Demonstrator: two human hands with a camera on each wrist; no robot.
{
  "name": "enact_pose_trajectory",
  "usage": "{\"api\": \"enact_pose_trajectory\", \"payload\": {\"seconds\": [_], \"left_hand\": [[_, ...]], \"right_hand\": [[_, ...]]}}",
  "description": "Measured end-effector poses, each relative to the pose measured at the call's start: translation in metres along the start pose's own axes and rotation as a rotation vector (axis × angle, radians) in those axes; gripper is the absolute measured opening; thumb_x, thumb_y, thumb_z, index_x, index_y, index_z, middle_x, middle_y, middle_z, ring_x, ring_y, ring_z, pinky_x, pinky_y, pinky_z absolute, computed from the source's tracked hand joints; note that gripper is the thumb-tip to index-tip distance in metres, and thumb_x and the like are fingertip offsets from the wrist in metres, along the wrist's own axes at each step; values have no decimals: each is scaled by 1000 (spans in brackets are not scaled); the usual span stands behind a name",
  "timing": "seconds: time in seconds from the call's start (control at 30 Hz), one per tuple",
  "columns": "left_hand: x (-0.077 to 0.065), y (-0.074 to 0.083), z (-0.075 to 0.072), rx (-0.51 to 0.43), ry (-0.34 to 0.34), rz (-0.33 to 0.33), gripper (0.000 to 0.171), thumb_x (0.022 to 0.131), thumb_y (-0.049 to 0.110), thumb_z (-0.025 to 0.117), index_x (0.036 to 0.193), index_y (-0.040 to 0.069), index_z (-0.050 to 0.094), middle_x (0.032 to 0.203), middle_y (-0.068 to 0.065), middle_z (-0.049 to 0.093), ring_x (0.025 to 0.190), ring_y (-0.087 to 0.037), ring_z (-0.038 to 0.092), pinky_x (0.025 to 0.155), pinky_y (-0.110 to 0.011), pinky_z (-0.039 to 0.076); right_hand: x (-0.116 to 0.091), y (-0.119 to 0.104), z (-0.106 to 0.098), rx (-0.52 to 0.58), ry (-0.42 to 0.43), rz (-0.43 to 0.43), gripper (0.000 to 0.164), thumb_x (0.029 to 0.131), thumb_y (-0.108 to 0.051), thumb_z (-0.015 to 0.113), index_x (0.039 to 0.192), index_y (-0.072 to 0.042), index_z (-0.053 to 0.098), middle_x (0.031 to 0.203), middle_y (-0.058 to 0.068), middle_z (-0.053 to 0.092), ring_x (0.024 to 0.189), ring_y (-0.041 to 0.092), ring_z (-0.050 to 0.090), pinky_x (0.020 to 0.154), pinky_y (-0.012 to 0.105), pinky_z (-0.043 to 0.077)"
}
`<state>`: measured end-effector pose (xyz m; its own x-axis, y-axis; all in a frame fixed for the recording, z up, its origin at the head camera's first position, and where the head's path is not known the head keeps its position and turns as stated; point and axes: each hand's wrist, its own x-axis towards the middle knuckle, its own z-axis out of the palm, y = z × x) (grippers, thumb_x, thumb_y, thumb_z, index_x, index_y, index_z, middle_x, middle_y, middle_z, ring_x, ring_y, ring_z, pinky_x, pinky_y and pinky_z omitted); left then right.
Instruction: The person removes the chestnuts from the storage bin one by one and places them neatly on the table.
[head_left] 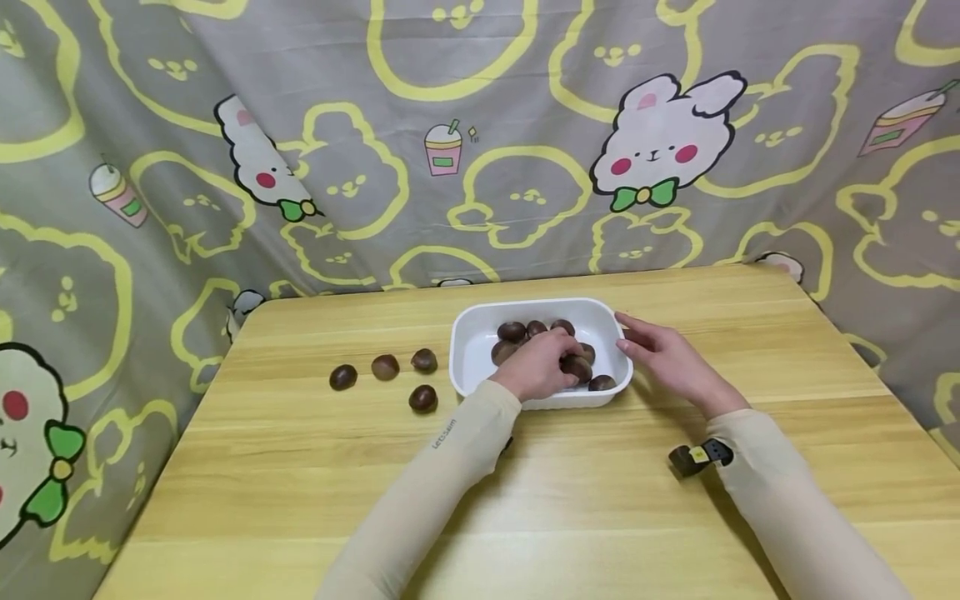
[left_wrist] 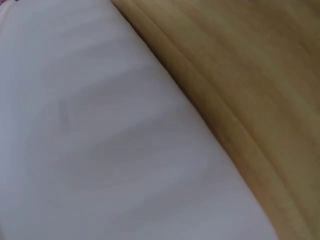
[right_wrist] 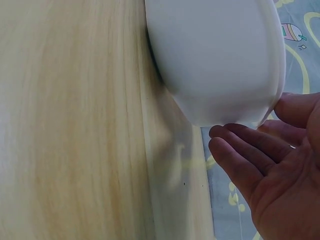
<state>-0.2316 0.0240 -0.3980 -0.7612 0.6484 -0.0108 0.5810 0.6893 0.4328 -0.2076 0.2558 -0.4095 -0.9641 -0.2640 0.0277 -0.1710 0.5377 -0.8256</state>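
My left hand [head_left: 538, 367] reaches down into a white plastic tray [head_left: 472, 317], its fingers and thumb around a dark brown chestnut [head_left: 576, 369]. More chestnuts [head_left: 512, 332] lie in the tray, partly covered by that hand. At the tray's right end is my right hand [head_left: 673, 360], thumb and fingertips at the rim and outer wall. In the right wrist view, the right fingers [right_wrist: 245, 150] extend fairly straight toward the tray's wall [right_wrist: 220, 65]. The left wrist view shows mainly the tray's pale side [left_wrist: 110, 130]; the left hand is out of sight there.
Several loose chestnuts [head_left: 386, 367] lie on the wooden table [head_left: 300, 492] left of the tray. A patterned curtain [head_left: 525, 192] hangs behind the table's back edge. A small dark wrist camera [head_left: 690, 458] sticks out from the right sleeve.
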Motion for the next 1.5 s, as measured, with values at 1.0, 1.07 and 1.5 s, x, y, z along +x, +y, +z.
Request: {"api": "enact_pose_trajectory", "payload": {"seconds": [1.0, 1.07, 1.5], "left_hand": [[3, -4, 1, -94, -24, -13, 22, 85, 15, 79, 105, 15, 71, 99, 8, 67, 92, -8, 59, 82, -17, 45], [2, -5, 0, -92, -27, -7, 21, 85, 16, 79, 105, 15, 72, 101, 8, 66, 93, -8, 59, 83, -17, 45], [-6, -12, -13, -175, 64, 40, 26, 84, 19, 80, 108, 12, 72, 104, 6, 64, 96, -7, 57, 86, -17, 43]], "right_hand": [[-1, 1, 2, 34, -1, 17, 55, 104, -24, 52, 152, -5, 34, 141, 27, 47, 128, 40, 46, 107, 52, 34], [-1, 0, 2, 37, -2, 17, 55, 104, -24, 52, 152, -5, 33, 141, 27, 46, 129, 40, 46, 107, 52, 34], [1, 1, 1, 11, -1, 14, 55, 104, -23, 52, 151, -3, 34, 138, 28, 48, 126, 41, 48, 106, 53, 35]]}}
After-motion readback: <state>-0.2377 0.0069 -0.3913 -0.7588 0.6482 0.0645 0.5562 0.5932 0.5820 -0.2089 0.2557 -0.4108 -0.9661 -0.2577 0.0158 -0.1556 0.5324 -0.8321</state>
